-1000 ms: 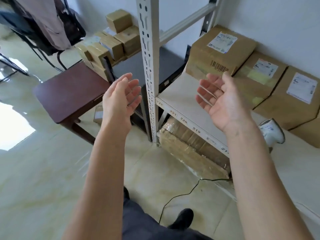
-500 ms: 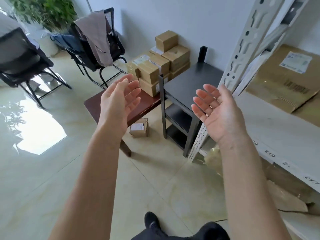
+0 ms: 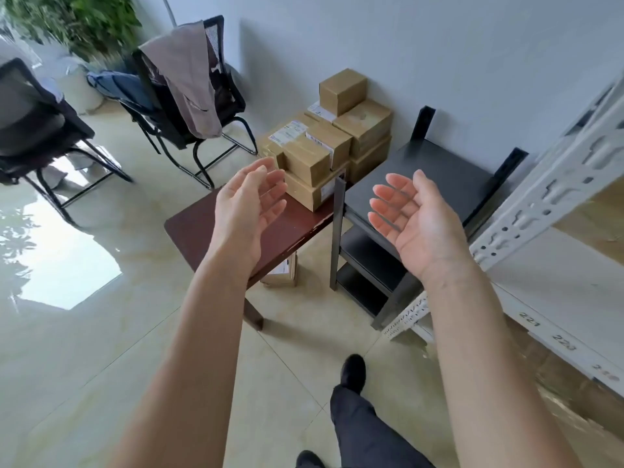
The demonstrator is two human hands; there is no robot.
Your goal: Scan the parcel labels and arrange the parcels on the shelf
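Head view: both bare forearms reach forward and up from the bottom edge, palms turned toward each other. On the left hand (image 3: 248,206) the fingers are loosely extended and slightly apart, gripping nothing; the right hand (image 3: 410,219) is cupped palm-up, fingers relaxed and a little spread, also empty. Beyond the hands, a stack of cardboard parcels (image 3: 332,140) sits on the far end of a dark red table (image 3: 202,228) against the wall, apart from both hands. A black rack (image 3: 429,184) stands just beside the table, and the white shelf (image 3: 553,285) with numbered edge runs along the right.
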